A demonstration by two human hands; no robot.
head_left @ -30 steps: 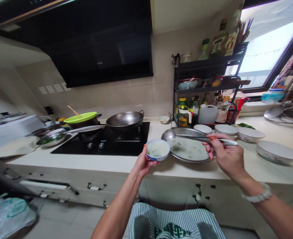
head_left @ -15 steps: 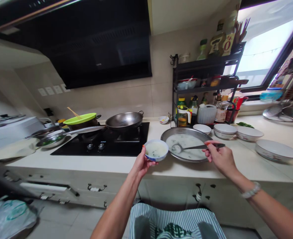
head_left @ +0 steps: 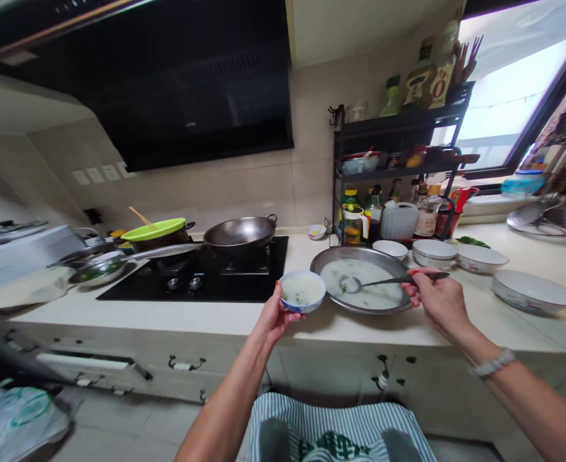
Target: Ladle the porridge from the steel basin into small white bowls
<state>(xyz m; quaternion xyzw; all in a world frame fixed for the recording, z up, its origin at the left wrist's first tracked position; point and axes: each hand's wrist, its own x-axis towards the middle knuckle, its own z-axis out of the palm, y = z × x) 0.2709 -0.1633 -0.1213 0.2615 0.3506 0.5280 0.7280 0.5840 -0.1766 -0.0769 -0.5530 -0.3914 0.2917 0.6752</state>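
My left hand (head_left: 279, 314) is closed on the rim and underside of a small white-and-blue bowl (head_left: 312, 305), which holds pale soup with green bits. Just right of that bowl, a wide metal basin (head_left: 322, 254) of the same milky soup stands on the counter. My right hand (head_left: 434, 295) grips the dark handle of a ladle (head_left: 384, 281). The ladle's round head lies at the soup's surface in the left half of the basin, partly filled.
White bowls (head_left: 433, 251) and a deep oval bowl (head_left: 536, 292) stand right of the basin. Behind it rises a black rack (head_left: 403, 173) of bottles. On the stove (head_left: 201, 273) at left sit a wok (head_left: 239, 234) and a pot with a lime-green cover (head_left: 154, 230).
My right hand has moved a little to the right, drawing the ladle's head slightly right within the basin. The left hand and its bowl have stayed in place.
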